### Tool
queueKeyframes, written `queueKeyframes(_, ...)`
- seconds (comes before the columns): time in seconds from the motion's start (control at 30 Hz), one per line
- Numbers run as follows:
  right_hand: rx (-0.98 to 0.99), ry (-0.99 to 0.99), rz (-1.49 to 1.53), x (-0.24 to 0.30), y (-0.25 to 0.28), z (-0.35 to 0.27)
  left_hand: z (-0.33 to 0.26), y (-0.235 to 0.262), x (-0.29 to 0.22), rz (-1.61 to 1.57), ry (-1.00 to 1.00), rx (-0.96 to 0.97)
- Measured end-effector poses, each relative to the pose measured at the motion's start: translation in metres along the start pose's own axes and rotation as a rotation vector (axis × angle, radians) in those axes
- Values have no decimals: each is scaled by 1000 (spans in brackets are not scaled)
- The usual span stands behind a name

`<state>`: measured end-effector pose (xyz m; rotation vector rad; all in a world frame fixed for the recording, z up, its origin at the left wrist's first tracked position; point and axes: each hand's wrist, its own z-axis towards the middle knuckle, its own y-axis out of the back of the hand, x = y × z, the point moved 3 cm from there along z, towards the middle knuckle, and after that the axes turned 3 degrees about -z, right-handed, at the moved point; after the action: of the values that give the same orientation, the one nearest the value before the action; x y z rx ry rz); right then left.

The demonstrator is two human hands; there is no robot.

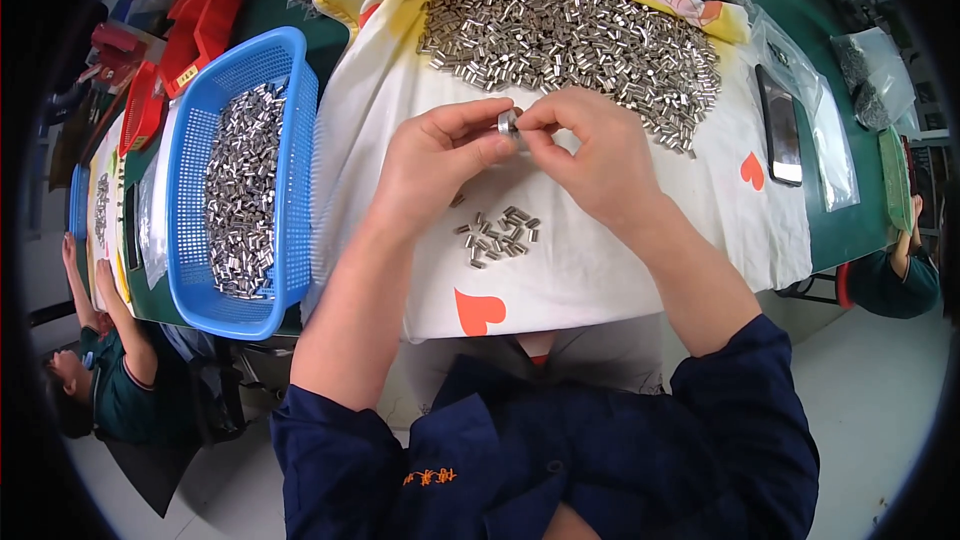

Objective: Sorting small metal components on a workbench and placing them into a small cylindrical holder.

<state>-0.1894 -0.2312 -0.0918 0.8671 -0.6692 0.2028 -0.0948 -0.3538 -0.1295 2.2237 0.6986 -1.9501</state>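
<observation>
Over the white cloth, my left hand (440,155) pinches a small round metal part (507,122) between thumb and fingers. My right hand (595,150) meets it there, thumb and forefinger closed together against the part; what they hold, if anything, is too small to make out. Just below my hands lies a small loose group of short silvery metal cylinders (500,237). Beyond them spreads a large heap of similar metal cylinders (570,35).
The white cloth (620,280) has red hearts and a bunched yellow edge. At left stands a blue plastic basket (296,170) of metal cylinders. A phone (780,125) lies at right, near clear plastic bags (875,80). Red bins (205,25) stand far left. Co-workers sit on both sides.
</observation>
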Motion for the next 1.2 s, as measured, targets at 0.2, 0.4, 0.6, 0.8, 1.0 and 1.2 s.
queueKeyframes(0.2,14,-103,171,-4,-1,0,0,-3,-1,-69,17,19)
queueKeyframes(0.4,216,-276,292,-9,8,6,-1,0,-3,2,49,38)
queueKeyframes(0.6,370,-421,425,-23,6,8,-6,-6,-7,7,66,105)
queueKeyframes(0.8,34,-101,-229,-45,10,13,-15,-18,-4,177,191,366)
queueKeyframes(1.0,97,-62,-415,-40,-1,9,-11,-16,0,94,171,333)
queueKeyframes(1.2,146,-26,-451,-47,3,6,-8,-13,-3,57,122,240)
